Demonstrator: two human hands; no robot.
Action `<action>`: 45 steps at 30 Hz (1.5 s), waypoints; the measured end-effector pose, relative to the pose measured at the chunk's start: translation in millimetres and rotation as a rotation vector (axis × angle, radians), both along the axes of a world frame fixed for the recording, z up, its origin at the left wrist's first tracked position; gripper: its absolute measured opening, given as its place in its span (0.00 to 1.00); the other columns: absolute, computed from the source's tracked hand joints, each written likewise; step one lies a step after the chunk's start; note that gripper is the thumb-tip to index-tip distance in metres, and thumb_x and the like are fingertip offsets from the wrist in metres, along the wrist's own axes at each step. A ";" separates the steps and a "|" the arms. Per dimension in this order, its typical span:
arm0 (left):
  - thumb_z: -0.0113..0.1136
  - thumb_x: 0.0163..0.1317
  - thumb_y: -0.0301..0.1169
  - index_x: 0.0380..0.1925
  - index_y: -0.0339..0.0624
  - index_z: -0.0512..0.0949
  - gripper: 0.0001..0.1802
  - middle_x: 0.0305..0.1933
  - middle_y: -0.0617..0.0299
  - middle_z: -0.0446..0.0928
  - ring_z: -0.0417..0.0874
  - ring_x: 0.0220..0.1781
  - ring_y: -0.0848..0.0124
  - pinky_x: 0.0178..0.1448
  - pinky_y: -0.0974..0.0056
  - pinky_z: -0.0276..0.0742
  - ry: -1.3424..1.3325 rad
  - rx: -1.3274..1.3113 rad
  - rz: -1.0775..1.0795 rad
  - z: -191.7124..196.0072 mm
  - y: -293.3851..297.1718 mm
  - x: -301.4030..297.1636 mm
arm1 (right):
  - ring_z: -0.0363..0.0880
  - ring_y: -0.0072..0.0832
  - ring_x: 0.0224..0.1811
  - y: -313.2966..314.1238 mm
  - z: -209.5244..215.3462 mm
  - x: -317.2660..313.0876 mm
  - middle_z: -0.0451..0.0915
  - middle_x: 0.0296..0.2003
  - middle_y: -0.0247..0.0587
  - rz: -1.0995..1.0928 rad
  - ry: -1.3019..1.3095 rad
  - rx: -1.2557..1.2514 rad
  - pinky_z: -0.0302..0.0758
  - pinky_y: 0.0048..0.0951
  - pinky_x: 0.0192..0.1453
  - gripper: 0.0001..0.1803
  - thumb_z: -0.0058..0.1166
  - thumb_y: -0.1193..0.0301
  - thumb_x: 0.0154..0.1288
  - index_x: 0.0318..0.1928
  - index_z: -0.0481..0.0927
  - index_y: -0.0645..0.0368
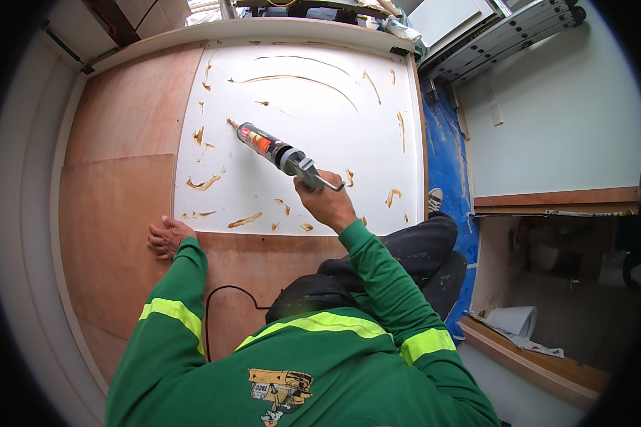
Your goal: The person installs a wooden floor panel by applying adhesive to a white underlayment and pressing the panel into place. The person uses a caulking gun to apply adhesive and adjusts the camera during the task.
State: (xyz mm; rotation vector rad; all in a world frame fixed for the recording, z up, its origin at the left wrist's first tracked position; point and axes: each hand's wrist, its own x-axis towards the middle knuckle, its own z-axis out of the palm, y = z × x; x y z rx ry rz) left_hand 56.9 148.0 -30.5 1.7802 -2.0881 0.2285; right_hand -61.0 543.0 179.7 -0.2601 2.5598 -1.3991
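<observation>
My right hand (329, 201) is closed around the handle of a caulking gun (303, 165) loaded with a dark cartridge (262, 142). Its nozzle, smeared brown, points up and left, over a white panel (299, 128). I cannot tell whether the tip touches the surface. Brown adhesive streaks (204, 183) are scattered over the panel, mostly round its edges, with long curved lines near the far side. My left hand (169, 238) rests on a reddish-brown plywood sheet (117, 220), beside the panel's near left corner, fingers stretched out and holding nothing.
A raised pale rim (263, 30) borders the boards at the far side. Blue covering (445, 156) lies along the right, where a shoe (435, 199) shows. A folded metal ladder (506, 43) stands far right, above a light panel (555, 135). A black cable (210, 313) loops near my waist.
</observation>
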 end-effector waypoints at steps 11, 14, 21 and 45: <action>0.49 0.80 0.64 0.79 0.56 0.70 0.38 0.84 0.59 0.65 0.56 0.90 0.53 0.87 0.28 0.48 0.028 0.030 -0.013 0.9 0.9 -1.5 | 0.87 0.53 0.30 147.9 15.2 53.6 0.84 0.27 0.58 -0.253 0.157 0.203 0.80 0.46 0.36 0.11 0.66 0.70 0.71 0.37 0.85 0.67; 0.48 0.80 0.65 0.79 0.55 0.70 0.38 0.84 0.58 0.65 0.55 0.90 0.51 0.87 0.27 0.47 0.033 0.013 -0.031 1.9 -2.0 1.5 | 0.88 0.53 0.30 167.9 17.5 69.5 0.85 0.28 0.58 -0.366 0.113 0.174 0.80 0.46 0.36 0.11 0.66 0.70 0.70 0.36 0.85 0.67; 0.47 0.80 0.65 0.80 0.53 0.68 0.39 0.85 0.57 0.63 0.55 0.90 0.49 0.87 0.27 0.46 0.048 0.081 -0.031 6.7 -0.5 1.6 | 0.88 0.56 0.32 195.7 17.6 103.0 0.85 0.29 0.60 -0.503 0.237 0.246 0.79 0.47 0.35 0.10 0.66 0.71 0.71 0.36 0.86 0.68; 0.47 0.80 0.65 0.81 0.55 0.68 0.39 0.86 0.58 0.63 0.54 0.91 0.52 0.88 0.29 0.45 0.042 0.060 -0.015 0.5 -3.5 -0.3 | 0.88 0.60 0.37 130.6 46.5 139.4 0.85 0.31 0.62 -0.141 0.012 0.137 0.81 0.48 0.37 0.08 0.66 0.72 0.67 0.37 0.84 0.66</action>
